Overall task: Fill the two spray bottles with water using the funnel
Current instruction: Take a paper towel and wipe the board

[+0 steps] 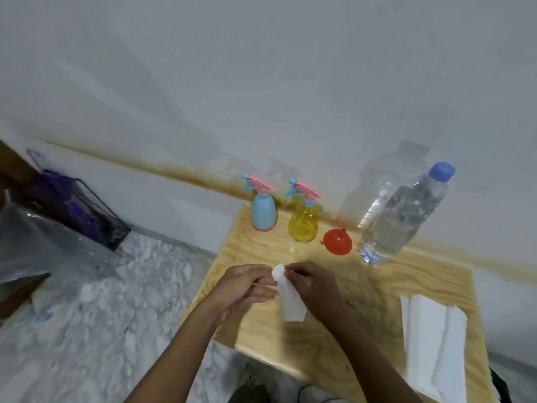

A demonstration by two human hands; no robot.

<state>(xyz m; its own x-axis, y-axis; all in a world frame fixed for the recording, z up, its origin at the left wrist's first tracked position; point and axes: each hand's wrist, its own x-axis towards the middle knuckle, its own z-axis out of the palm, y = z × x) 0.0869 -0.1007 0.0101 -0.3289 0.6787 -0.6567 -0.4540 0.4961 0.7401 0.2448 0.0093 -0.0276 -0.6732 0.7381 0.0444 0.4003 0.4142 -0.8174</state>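
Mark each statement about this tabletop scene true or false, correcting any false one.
1. The blue spray bottle and yellow spray bottle both wear their trigger heads. True.
2. The orange funnel sits in a bottle neck. False: it lies on the table between the yellow spray bottle and the water bottle.
3. The water bottle's blue cap is off. False: it is on.
4. The left hand and right hand hold a white paper. True.
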